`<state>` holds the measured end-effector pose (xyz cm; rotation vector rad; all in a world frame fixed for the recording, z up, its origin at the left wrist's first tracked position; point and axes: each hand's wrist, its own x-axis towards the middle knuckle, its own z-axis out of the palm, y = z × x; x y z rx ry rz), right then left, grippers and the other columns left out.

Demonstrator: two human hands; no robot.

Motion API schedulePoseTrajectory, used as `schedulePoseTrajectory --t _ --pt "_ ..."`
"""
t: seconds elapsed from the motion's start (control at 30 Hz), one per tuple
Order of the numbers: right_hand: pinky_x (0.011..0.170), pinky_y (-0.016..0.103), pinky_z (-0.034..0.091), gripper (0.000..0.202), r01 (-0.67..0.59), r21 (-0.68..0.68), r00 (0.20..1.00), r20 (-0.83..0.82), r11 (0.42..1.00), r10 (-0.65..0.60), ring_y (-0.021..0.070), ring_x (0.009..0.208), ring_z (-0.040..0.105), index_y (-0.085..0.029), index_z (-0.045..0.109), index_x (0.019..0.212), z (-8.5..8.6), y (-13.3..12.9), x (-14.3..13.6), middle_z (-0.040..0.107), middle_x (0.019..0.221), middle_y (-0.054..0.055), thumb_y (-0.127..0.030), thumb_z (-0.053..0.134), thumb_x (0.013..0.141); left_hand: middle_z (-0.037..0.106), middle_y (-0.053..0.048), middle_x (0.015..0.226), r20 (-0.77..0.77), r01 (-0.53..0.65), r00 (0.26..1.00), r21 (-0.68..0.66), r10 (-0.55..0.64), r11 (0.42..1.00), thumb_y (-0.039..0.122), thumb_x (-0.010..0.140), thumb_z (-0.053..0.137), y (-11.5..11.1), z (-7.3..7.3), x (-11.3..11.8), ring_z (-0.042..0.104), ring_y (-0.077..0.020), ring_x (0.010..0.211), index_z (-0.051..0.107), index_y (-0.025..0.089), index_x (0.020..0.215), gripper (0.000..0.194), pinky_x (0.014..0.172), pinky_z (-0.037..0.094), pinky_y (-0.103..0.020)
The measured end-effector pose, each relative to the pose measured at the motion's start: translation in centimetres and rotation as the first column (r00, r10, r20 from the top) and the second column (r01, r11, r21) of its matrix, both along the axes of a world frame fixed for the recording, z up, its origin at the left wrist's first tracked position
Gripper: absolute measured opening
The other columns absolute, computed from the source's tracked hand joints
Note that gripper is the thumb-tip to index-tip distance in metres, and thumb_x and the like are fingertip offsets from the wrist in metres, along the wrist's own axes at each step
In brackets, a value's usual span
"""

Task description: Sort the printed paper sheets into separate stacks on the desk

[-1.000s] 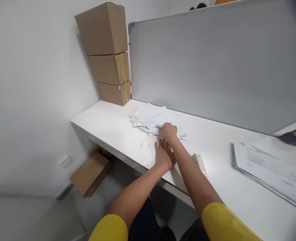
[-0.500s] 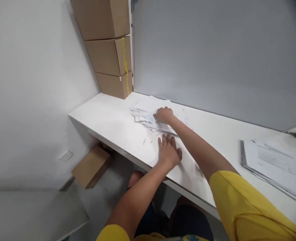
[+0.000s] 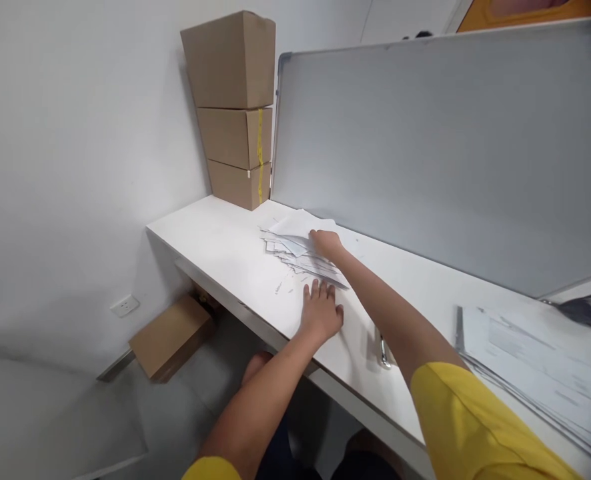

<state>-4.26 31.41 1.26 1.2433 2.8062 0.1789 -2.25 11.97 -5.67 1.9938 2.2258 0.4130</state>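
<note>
A spread pile of paper sheets (image 3: 295, 257) lies on the white table (image 3: 215, 233), its edges uneven and fanned to the left. My right hand (image 3: 327, 244) is closed at the pile's far right side, its fingers curled on sheets that look slightly lifted and bent. The fingertips are partly hidden. My left hand (image 3: 321, 313) lies palm down on the table just in front of the pile, fingers spread and holding nothing. Small dark marks or scraps (image 3: 278, 288) dot the tabletop left of it.
A stack of cardboard boxes (image 3: 233, 137) stands at the back left corner, beside a whiteboard (image 3: 425, 167). More papers (image 3: 530, 360) are piled at the right, near a black item (image 3: 590, 308). A shiny metal object (image 3: 384, 353) lies by my right forearm. Another box (image 3: 173, 337) sits below the table.
My right hand's fingers have curled in from lying on the sheets, and the sheets beside it are now raised. My left hand stays flat. The view has tilted up.
</note>
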Motion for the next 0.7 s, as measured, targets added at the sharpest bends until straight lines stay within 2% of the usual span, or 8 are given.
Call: schedulePoseTrajectory --t 0.17,0.3,0.43,0.5,0.6,0.7 --pt "0.073 0.029 0.047 0.034 0.05 -0.028 0.999 0.014 0.998 -0.05 0.0249 0.098 0.067 -0.013 0.056 0.122 0.6 -1.4 2.4 0.067 0.112 0.018 -0.017 0.045 0.091 0.028 -0.01 0.16 -0.023 -0.032 0.999 -0.007 0.032 0.999 0.04 0.097 0.028 0.2 -0.1 0.1 0.016 -0.0294 0.151 0.035 0.011 0.151 0.062 0.123 0.013 -0.051" --pt "0.075 0.031 0.047 0.031 0.049 -0.036 0.999 -0.001 0.998 -0.049 0.0259 0.097 0.066 -0.014 0.059 0.119 0.9 -3.4 3.1 0.067 0.111 0.018 -0.021 0.047 0.092 0.027 -0.011 0.161 -0.017 -0.021 1.0 -0.025 0.02 0.999 0.041 0.097 0.026 0.4 0.0 0.0 0.015 -0.031 0.151 0.034 0.009 0.152 0.064 0.122 0.014 -0.052" --pt "0.087 0.036 0.044 0.046 0.034 0.041 0.997 -0.073 0.999 -0.031 0.0292 0.117 0.056 -0.012 0.039 0.141 0.5 -5.2 2.4 0.055 0.13 0.024 -0.02 0.037 0.096 0.03 -0.012 0.16 -0.037 -0.009 0.999 -0.023 0.008 1.0 0.04 0.097 0.027 0.4 0.3 0.0 0.017 -0.0316 0.15 0.035 0.008 0.151 0.063 0.122 0.014 -0.053" --pt "0.092 0.04 0.042 0.048 0.016 0.058 0.996 -0.091 0.998 -0.011 0.0312 0.123 0.05 -0.012 0.035 0.144 0.1 -5.5 1.9 0.052 0.133 0.025 -0.024 0.036 0.098 0.03 -0.012 0.16 -0.046 -0.01 0.999 -0.016 0.009 1.0 0.04 0.097 0.027 0.3 0.4 0.0 0.018 -0.0315 0.15 0.035 0.009 0.151 0.062 0.122 0.015 -0.052" --pt "0.092 0.041 0.042 0.045 -0.011 0.039 0.995 -0.098 0.999 0.014 0.0319 0.12 0.05 -0.012 0.043 0.138 -0.4 -5.1 1.3 0.057 0.129 0.023 -0.031 0.038 0.098 0.031 -0.012 0.159 -0.059 -0.015 0.998 -0.001 0.015 1.0 0.04 0.097 0.027 0.2 0.5 0.0 0.019 -0.0318 0.15 0.036 0.01 0.15 0.061 0.122 0.016 -0.052" --pt "0.091 0.038 0.043 0.039 -0.044 0.013 0.993 -0.106 0.999 0.045 0.0296 0.116 0.054 -0.012 0.051 0.131 -0.5 -4.4 1.3 0.062 0.122 0.022 -0.026 0.04 0.097 0.032 -0.013 0.159 -0.06 -0.024 0.998 -0.004 0.024 1.0 0.039 0.097 0.027 0.2 0.4 0.1 0.019 -0.0308 0.149 0.036 0.011 0.15 0.061 0.122 0.016 -0.052"
